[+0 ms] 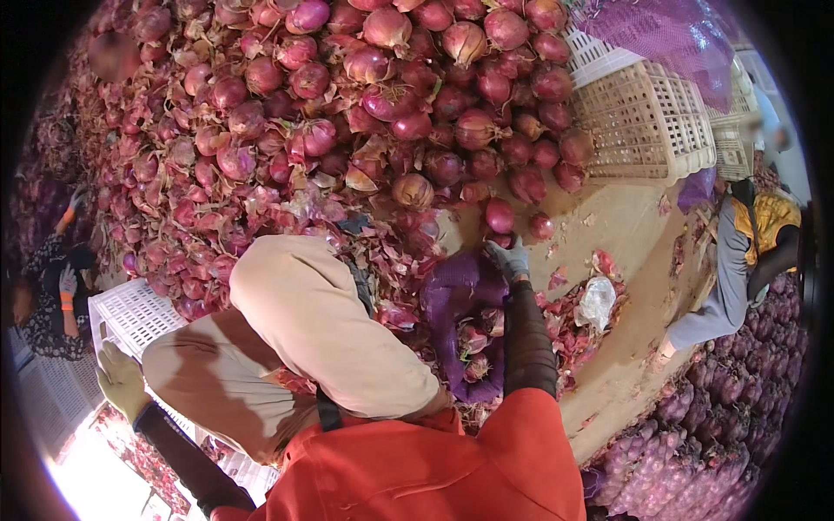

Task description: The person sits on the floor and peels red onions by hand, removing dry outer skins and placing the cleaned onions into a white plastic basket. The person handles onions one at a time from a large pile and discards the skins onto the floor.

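My right hand (509,259), in a grey glove, reaches to the floor at the edge of the onion heap. Its fingers close around a dark red onion (502,240), partly hidden by the glove. Just beyond that lies another red onion (500,215). Beside my right forearm a purple mesh bag (449,325) stands with its mouth spread, a few onions (477,366) inside. My left hand (122,378), in a pale yellow glove, is held out at the far left with nothing in it, beside a white plastic crate (133,312).
A large heap of red onions (313,137) rises in front. Beige crates (642,124) stand at the back right, with a purple mesh sack (664,39) above. Onion skins and a clear plastic bag (595,303) litter the floor. Filled sacks (677,449) and people (723,260) are at the sides.
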